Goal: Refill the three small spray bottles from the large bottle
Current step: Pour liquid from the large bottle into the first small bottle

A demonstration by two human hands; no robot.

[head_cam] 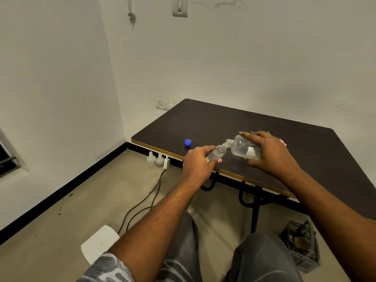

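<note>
Dark table [234, 121]: left hand [198, 162] grips small bottle [217, 153], right hand [270, 152] tilts large bottle [243, 148].

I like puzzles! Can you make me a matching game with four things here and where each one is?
Things:
1 cap
2 big bottle
3 small bottle
4 crate

Places:
a in the left hand
b on the floor
c on the table
d in the right hand

Pairs: 1-c, 2-d, 3-a, 4-b.
</note>
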